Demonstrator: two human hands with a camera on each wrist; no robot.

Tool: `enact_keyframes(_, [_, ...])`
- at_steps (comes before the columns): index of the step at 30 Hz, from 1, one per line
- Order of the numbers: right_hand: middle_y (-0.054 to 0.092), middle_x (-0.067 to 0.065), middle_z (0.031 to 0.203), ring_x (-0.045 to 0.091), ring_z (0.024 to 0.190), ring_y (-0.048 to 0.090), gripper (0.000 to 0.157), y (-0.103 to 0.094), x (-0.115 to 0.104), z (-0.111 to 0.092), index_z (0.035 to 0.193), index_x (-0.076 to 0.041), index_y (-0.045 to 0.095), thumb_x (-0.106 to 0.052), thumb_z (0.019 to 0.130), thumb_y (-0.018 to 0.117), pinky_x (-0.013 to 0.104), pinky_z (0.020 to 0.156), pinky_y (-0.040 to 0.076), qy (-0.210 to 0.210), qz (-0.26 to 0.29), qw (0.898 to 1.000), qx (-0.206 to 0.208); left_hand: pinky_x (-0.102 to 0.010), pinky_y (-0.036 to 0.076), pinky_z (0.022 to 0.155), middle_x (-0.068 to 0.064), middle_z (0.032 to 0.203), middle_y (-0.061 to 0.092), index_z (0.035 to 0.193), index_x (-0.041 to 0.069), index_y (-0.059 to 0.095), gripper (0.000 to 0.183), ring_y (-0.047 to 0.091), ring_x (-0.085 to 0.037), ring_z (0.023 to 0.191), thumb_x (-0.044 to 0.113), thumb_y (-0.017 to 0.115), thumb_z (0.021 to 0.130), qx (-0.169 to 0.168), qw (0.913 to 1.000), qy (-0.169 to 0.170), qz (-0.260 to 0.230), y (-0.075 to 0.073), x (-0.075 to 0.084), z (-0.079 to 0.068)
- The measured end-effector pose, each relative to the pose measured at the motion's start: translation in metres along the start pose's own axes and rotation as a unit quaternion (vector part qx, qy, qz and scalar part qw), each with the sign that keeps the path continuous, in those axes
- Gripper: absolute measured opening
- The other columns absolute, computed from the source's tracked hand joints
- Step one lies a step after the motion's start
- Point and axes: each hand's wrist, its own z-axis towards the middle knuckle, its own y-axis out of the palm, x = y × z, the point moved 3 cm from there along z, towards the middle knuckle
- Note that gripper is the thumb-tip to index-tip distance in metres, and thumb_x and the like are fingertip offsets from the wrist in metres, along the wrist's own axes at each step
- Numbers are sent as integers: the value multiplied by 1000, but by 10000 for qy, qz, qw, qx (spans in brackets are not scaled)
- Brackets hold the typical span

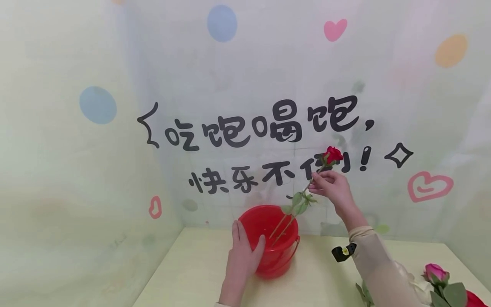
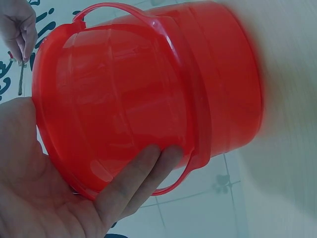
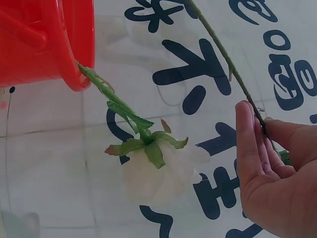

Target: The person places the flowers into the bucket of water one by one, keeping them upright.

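A red plastic bucket (image 1: 270, 260) with a hoop handle stands on the table. My left hand (image 1: 242, 251) rests against its near left side, fingers straight along the outer wall and thumb spread at the rim. The fingertips (image 2: 148, 158) lie flat on the wall in the left wrist view. My right hand (image 1: 333, 189) pinches the stem of a red rose (image 1: 333, 155) just below its bloom, above and right of the bucket. The rose's stem slants down toward the bucket's mouth. A white rose (image 3: 158, 173) leans out over the rim, its stem inside the bucket.
A pink rose (image 1: 436, 273) with broad green leaves lies at the lower right, beside a red thing (image 1: 475, 299) cut off by the frame edge. The pale tabletop (image 1: 192, 264) meets a printed wall sheet (image 1: 245, 64) behind the bucket.
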Motion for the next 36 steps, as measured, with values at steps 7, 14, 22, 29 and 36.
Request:
enact_keyframes(7, [75,1,88,7,78,75,40,3,10,4,128,12,56,-20,106,65,26,80,63,-29,99,9988,469,-47,66,75,-20,167,30,167,1,18,107,70,-23,83,43,79,90,23,10000,48,24,1,-1,-1])
enact_keyframes(14, [74,8,93,8,78,75,39,9,27,4,127,13,57,-19,106,66,28,80,63,174,-117,9989,424,-47,66,75,-20,167,30,167,1,18,108,68,-21,80,41,81,88,-22,10000,-45,4,-1,-1,-1])
enact_keyframes(22, [74,26,103,14,79,76,34,25,41,-1,121,13,59,-15,105,67,30,78,64,88,-326,9993,150,-48,66,75,-20,168,28,167,1,19,107,70,-24,83,42,80,89,-39,9999,-90,50,0,-4,-2])
enact_keyframes(29, [74,26,96,25,78,78,27,44,49,-2,115,13,62,-10,104,68,33,75,65,14,-505,9986,-143,-47,66,75,-20,168,28,167,1,19,107,70,-22,81,44,79,90,6,10000,37,64,0,-3,-1])
enact_keyframes(36, [74,23,94,26,79,77,24,55,59,-4,112,9,64,-12,104,69,30,73,65,29,-905,9956,-233,-46,66,74,-21,168,28,167,1,19,107,67,-18,74,43,79,90,2,9999,144,33,-1,1,0])
